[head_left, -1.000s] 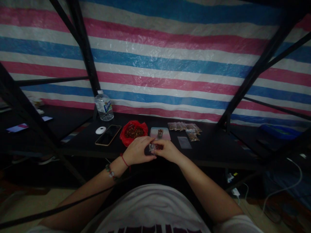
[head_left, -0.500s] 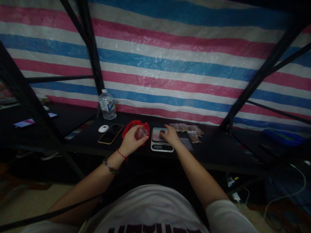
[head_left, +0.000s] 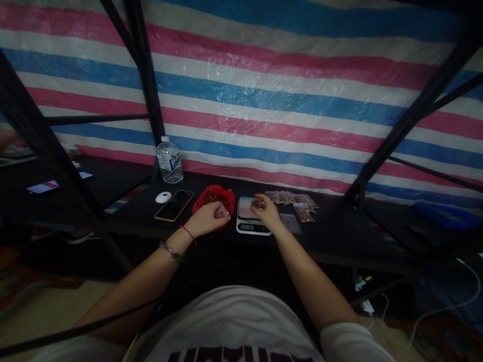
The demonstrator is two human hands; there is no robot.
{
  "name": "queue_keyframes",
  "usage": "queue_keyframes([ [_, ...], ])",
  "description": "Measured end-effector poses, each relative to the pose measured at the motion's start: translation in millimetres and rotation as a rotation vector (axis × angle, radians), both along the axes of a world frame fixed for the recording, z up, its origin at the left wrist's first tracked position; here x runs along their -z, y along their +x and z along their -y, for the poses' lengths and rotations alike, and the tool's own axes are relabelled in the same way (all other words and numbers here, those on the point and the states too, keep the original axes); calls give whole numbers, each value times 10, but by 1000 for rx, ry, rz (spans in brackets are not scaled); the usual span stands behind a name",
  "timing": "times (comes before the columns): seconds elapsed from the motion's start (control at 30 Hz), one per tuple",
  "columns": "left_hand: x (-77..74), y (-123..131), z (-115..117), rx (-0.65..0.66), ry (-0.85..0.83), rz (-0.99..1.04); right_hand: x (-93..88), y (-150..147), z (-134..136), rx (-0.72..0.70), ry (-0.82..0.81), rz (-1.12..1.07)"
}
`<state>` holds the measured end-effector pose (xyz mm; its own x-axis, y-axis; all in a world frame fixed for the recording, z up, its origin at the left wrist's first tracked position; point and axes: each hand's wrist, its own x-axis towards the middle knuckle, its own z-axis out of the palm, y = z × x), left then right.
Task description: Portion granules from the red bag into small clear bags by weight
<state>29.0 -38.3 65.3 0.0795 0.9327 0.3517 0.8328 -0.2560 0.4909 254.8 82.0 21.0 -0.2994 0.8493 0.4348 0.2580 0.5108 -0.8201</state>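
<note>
My left hand [head_left: 209,218] is closed on a small clear plastic bag [head_left: 222,212], held over the front of a red plastic bag [head_left: 231,195] that lies open with small brown pieces [head_left: 215,195] in it. My right hand [head_left: 268,211] is over the plate of a white digital kitchen scale [head_left: 253,229]. Its thumb and fingers curl round a little heap of brown pieces [head_left: 258,204]; the dim light hides whether these still rest on the plate. Beside the scale, right of my right wrist, lies a flat clear bag [head_left: 291,223].
Several filled small bags [head_left: 289,197] lie in a row behind, with another filled bag [head_left: 304,213] in front. Leftward are a phone [head_left: 174,205], a white round case [head_left: 163,197] and a water bottle [head_left: 169,161]. Black frame posts [head_left: 145,75] stand before a striped sheet [head_left: 264,90].
My left hand has shifted down and towards me with the clear bag, uncovering the brown pieces in the red bag. My right hand's fingers have drawn round the pieces on the scale.
</note>
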Motion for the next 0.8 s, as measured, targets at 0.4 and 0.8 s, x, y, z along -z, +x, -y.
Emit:
queue_keyframes([
  [0.4,4,370,200,90,156,94,-348,-151,710,-313,-161,-208],
  [0.8,89,529,248,156,226,301,-587,22,893,-397,-53,-98],
])
